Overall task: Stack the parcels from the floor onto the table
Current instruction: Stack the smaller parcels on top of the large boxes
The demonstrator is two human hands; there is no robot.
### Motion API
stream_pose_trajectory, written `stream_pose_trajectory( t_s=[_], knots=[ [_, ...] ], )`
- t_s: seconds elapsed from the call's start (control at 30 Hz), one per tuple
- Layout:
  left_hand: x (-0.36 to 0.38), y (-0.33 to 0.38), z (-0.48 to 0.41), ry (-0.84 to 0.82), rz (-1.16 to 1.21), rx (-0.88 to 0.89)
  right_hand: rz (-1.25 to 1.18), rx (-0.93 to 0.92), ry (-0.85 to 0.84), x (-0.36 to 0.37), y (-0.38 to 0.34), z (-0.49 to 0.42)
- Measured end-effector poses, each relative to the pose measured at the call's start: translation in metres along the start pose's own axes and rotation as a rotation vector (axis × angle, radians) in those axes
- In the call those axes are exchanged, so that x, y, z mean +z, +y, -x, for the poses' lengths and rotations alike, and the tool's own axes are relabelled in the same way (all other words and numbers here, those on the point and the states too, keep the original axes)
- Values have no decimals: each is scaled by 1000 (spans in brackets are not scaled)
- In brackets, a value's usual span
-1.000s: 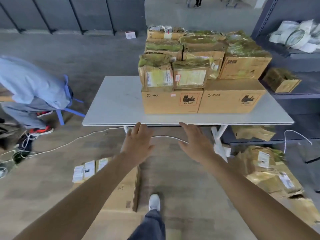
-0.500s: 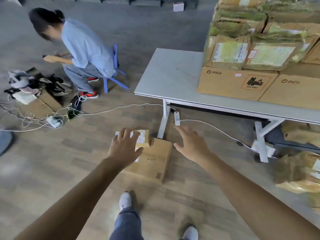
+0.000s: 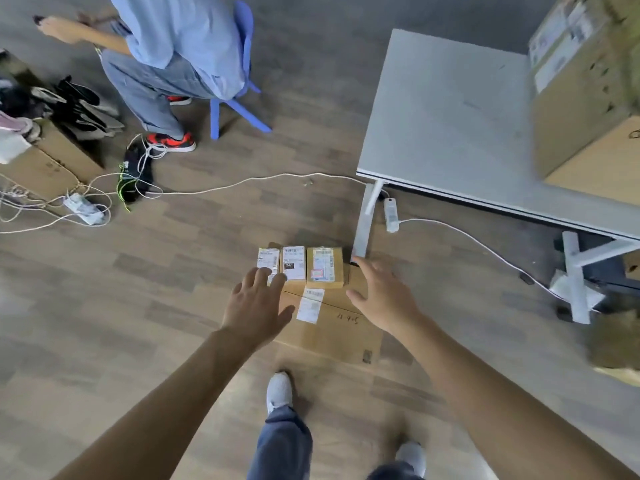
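A large flat cardboard parcel (image 3: 332, 327) lies on the wooden floor in front of my feet. Along its far edge sit three small labelled parcels side by side (image 3: 294, 263), the rightmost one brown with a label (image 3: 325, 268). My left hand (image 3: 258, 303) hovers over the parcel's left part, fingers spread, fingertips near the leftmost small parcel. My right hand (image 3: 382, 296) hovers over the right part, fingers straight, holding nothing. The white table (image 3: 450, 116) stands at the upper right with stacked cardboard parcels (image 3: 585, 109) on it.
A table leg (image 3: 363, 230) stands just beyond the parcels, with a power strip (image 3: 391, 214) and white cables across the floor. A person in blue sits on a blue chair (image 3: 239, 98) at the upper left. More boxes, bags and cables lie at far left; crumpled parcels at the right edge.
My view has swung down from the table to the floor. Both hands have come down over the floor parcels, which now show three small parcels in a row.
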State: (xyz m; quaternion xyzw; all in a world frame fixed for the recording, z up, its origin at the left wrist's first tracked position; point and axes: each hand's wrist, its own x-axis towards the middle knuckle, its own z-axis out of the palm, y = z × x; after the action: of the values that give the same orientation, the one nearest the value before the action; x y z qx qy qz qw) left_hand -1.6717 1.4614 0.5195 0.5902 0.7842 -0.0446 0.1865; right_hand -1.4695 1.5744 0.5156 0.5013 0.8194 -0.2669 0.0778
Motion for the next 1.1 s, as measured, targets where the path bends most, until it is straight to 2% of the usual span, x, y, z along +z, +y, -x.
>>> stream_pose_trajectory(
  t_s=[0.2, 0.4, 0.5, 0.63, 0.83, 0.93, 1.1],
  knots=[
    [81, -21, -78, -135, 90, 11, 28, 104, -71, 72, 26, -76],
    [208, -25, -178, -259, 341, -89, -17, 184, -91, 185, 88, -177],
    [275, -22, -217, -326, 500, -174, -152, 231, -66, 243, 121, -221],
    [343, -24, -250, -332, 675, -286, -326, 319, -61, 303, 156, -265],
    [382, -25, -263, -310, 878, -391, -470, 418, -55, 348, 181, -292],
    [387, -18, -260, -322, 916, -370, -641, 473, -33, 358, 184, -288],
    [378, 5, -228, -406, 937, -337, -983, 679, -32, 344, 196, -251]
  ],
)
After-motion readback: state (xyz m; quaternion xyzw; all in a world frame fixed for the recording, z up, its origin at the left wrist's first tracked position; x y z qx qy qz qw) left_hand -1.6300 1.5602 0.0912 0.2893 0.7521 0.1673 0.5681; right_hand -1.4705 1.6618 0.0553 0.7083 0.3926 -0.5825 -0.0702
